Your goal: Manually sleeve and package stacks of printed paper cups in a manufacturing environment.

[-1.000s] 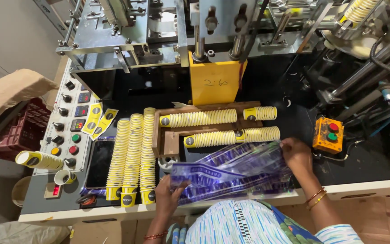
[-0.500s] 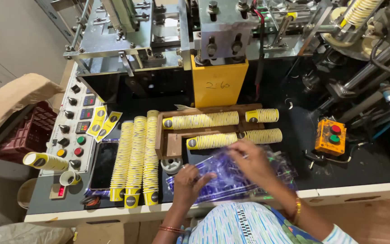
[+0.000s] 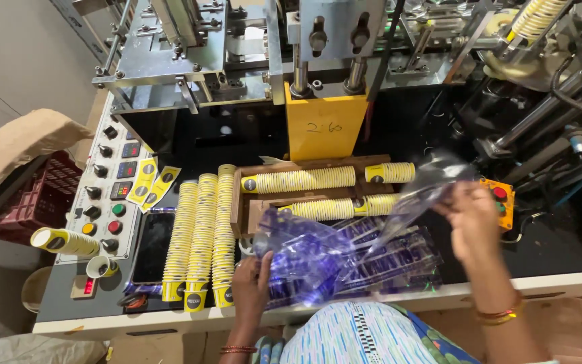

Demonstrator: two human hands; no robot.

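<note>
Both hands are working a clear plastic sleeve [image 3: 345, 249] with blue print, lying across the near edge of the counter [image 3: 560, 283] in front of the person. Left hand [image 3: 252, 283] is pinching the sleeve's left end, fingers closed on the film. Right hand [image 3: 469, 219] is gripping the other end, lifted off the counter and pulling the film up and out to the right; that end is blurred, so the exact finger hold is unclear. Looks like the sleeve-opening step: the film is being stretched and spread, nothing is inside it yet as far as I can tell. More printed film is lying flat under it. Stacks of yellow paper cups are close by: three long stacks [image 3: 203, 236] just left of the left hand, two more in the wooden tray [image 3: 237, 202] right behind the sleeve. Judgement: next move needs the mouth held open with one hand while the other is freed for a cup stack; thin film is likely to collapse or snag on the rims.
</note>
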